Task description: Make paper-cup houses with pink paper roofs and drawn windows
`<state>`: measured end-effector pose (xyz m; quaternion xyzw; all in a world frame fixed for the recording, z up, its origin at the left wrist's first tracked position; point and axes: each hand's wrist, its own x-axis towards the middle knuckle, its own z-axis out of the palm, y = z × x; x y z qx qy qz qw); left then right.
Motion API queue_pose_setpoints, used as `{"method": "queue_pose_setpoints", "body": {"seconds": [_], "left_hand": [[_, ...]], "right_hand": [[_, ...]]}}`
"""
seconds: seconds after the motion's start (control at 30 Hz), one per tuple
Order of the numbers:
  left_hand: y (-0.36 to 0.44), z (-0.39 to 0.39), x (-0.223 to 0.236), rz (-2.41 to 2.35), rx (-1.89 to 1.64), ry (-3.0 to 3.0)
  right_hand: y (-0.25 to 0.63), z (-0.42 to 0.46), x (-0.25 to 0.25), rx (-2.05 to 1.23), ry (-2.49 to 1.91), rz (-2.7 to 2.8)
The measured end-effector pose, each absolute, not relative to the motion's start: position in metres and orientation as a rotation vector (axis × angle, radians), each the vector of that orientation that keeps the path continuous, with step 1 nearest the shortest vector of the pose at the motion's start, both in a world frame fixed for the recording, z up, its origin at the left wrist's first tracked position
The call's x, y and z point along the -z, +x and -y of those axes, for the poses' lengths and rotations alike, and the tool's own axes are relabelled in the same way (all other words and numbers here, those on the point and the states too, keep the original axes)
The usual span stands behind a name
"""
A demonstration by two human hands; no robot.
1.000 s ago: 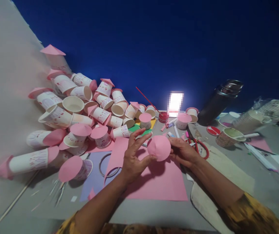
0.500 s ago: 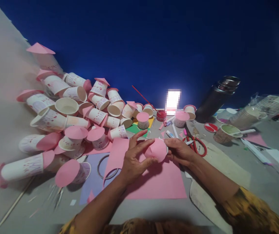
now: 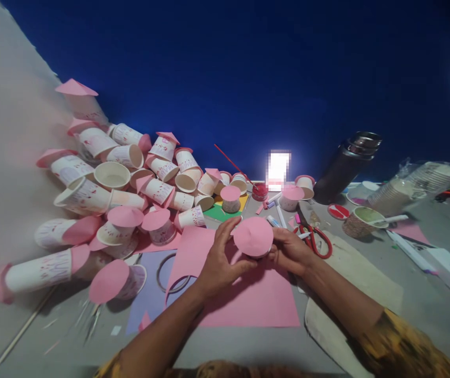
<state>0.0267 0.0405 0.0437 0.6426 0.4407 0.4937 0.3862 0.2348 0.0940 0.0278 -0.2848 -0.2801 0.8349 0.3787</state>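
Between my hands is a paper cup point(image 3: 263, 255) capped by a shallow pink paper cone point(image 3: 253, 235), which faces up toward me. Most of the cup's wall is hidden beneath the cone and behind my fingers. My left hand point(image 3: 225, 258) curls around its left side, thumb in front and fingers behind. From the right, my right hand point(image 3: 293, 249) grips the cup low, just under the cone's edge. Below them lies a large pink paper sheet point(image 3: 256, 304) with a round cut in its left edge, partly over a purple sheet point(image 3: 146, 294) and a metal ring point(image 3: 161, 273).
Many pink-topped decorated cups point(image 3: 85, 197) are heaped at the left. Red-handled scissors point(image 3: 323, 244) lie beside a pale cloth point(image 3: 351, 289). Farther back stand a red paint pot point(image 3: 260, 192) with a brush, a dark flask point(image 3: 337, 173) and bagged cups point(image 3: 417, 184). A glue-like tub point(image 3: 364, 220) stands right.
The pink cone tilted down between my hands, then turned level again, showing its top. My left fingers moved from over the cone to around its side. The view shifted slightly.
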Motion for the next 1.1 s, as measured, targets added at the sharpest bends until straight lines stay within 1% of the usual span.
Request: {"method": "queue_pose_setpoints", "body": {"seconds": [0.27,0.5,0.63,0.77,0.93,1.1], "left_hand": [[0.031,-0.041,-0.05,-1.06,-1.264,1.588],[0.027,-0.045,-0.053,-0.976,-1.255,1.576],[0.027,-0.046,-0.053,-1.004,-1.255,1.384],[0.029,-0.048,-0.05,-1.099,-1.202,1.096],[0.034,-0.048,-0.041,-1.466,-1.229,1.379],[0.041,-0.043,-0.034,-1.577,-1.199,1.509]], "right_hand": [[0.227,-0.09,-0.02,-2.162,-0.756,0.755],[0.227,-0.09,-0.027,-2.183,-0.854,0.817],[0.228,-0.089,-0.03,-2.093,-0.939,0.918],[0.233,-0.094,-0.032,-1.805,-1.058,1.013],[0.238,-0.091,-0.041,-1.368,-1.147,1.154],[0.234,-0.084,-0.041,-0.794,-1.026,1.712]]}}
